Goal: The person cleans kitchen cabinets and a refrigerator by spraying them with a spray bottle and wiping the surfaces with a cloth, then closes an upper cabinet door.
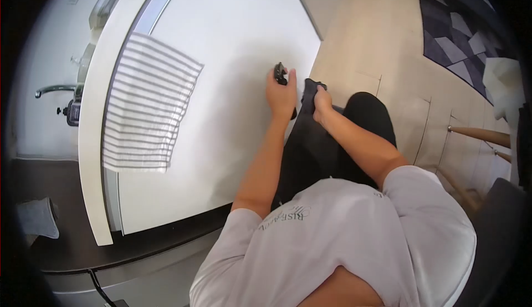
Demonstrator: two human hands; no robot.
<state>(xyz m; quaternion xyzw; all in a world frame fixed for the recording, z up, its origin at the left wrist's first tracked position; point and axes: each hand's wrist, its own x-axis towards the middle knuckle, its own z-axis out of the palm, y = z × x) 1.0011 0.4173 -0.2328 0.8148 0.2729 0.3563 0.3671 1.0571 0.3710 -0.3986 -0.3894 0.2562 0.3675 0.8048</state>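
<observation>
Left hand (281,97): fingers curled on a black object (280,74), beside the white panel (233,52).
Black object: partly covered by the hand; exact form unclear. Its visible end points up the view, away from the torso; full long axis hidden.
Right hand (322,105): at dark cloth (310,92); fingers mostly hidden, grip cannot be told.
Cloth: lower edge merges with black trousers (316,151).

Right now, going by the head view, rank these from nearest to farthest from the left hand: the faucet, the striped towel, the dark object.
From the left hand:
1. Dark object: in that hand's grip.
2. Striped towel: to the left, against the white panel.
3. Faucet: far left, beyond the towel.
</observation>
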